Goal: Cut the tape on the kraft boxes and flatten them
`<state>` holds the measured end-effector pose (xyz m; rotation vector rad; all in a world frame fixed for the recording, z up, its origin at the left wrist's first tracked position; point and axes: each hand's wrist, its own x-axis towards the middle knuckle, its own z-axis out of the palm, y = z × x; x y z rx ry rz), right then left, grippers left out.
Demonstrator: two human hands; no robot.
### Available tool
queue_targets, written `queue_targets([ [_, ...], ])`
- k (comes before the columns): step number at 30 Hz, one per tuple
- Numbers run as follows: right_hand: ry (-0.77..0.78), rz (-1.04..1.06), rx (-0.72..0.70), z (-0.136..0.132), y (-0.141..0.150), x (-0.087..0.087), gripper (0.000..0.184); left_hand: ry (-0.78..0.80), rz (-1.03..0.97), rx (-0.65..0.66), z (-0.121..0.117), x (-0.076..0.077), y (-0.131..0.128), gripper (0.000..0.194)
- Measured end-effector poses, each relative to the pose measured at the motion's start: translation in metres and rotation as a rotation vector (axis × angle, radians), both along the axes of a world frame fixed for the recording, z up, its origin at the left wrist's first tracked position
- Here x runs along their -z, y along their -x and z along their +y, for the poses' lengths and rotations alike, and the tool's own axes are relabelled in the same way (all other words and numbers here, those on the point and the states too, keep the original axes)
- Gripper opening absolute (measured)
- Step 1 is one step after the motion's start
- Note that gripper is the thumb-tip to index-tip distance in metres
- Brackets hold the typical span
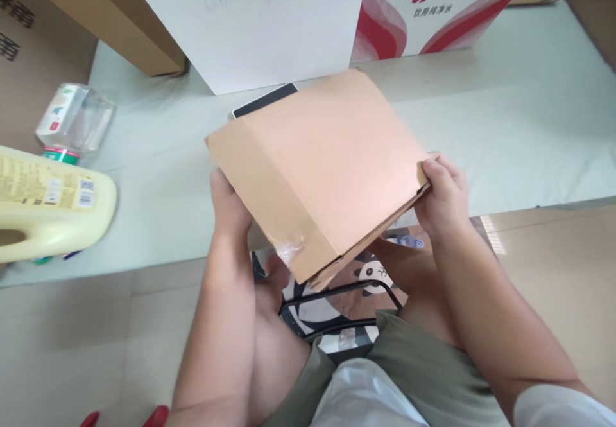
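Both hands were clamped on the brown box (327, 164), set well apart on opposite sides of it. The right hand (443, 192) gripped the corner on that side, its thumb over the upper face and its fingers partly hidden. The left hand (230, 205) held the other side from below, most of its fingers out of sight under the cardboard, so how far they opened could not be told. The box was tilted, held up over the near edge of the desk (158, 202), partly above the person's lap, and it partly covered a dark flat object (265, 100).
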<state>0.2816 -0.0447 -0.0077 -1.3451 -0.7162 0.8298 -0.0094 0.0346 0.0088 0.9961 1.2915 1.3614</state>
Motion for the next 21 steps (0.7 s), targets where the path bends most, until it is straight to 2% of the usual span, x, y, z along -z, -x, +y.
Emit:
queue_targets([
  [2,0.058,-0.04,0.03,0.001,-0.003,0.003,0.039,-0.043,-0.07,-0.043,-0.001,-0.009,-0.004,0.018],
  [4,0.142,-0.08,0.019,0.001,-0.005,0.004,0.035,-0.03,-0.195,-0.015,-0.003,-0.014,-0.008,0.014],
  [6,0.224,-0.12,-0.049,0.0,-0.007,0.003,0.027,0.002,-0.306,0.048,-0.003,-0.014,-0.008,0.014],
  [8,0.237,-0.154,-0.104,-0.002,-0.008,-0.002,0.022,0.045,-0.363,0.082,-0.002,-0.011,-0.006,0.01],
  [10,0.221,-0.158,-0.107,-0.004,-0.01,-0.006,0.02,0.137,-0.389,0.066,0.0,-0.007,-0.002,0.002],
  [11,0.229,-0.148,-0.116,-0.005,-0.011,-0.008,0.019,0.196,-0.395,0.053,0.001,-0.006,-0.001,0.005],
  [15,0.369,-0.018,-0.307,-0.005,-0.01,-0.009,0.032,0.349,-0.428,0.015,0.004,-0.007,-0.002,0.021],
  [18,0.416,0.03,-0.316,-0.003,-0.007,-0.006,0.042,0.29,-0.48,0.083,0.003,-0.011,-0.005,0.046],
  [19,0.418,0.026,-0.299,-0.002,-0.006,-0.006,0.044,0.266,-0.46,0.108,0.002,-0.011,-0.006,0.045],
  [21,0.417,0.021,-0.271,-0.001,-0.007,-0.006,0.045,0.246,-0.369,0.114,0.002,-0.01,-0.007,0.023],
])
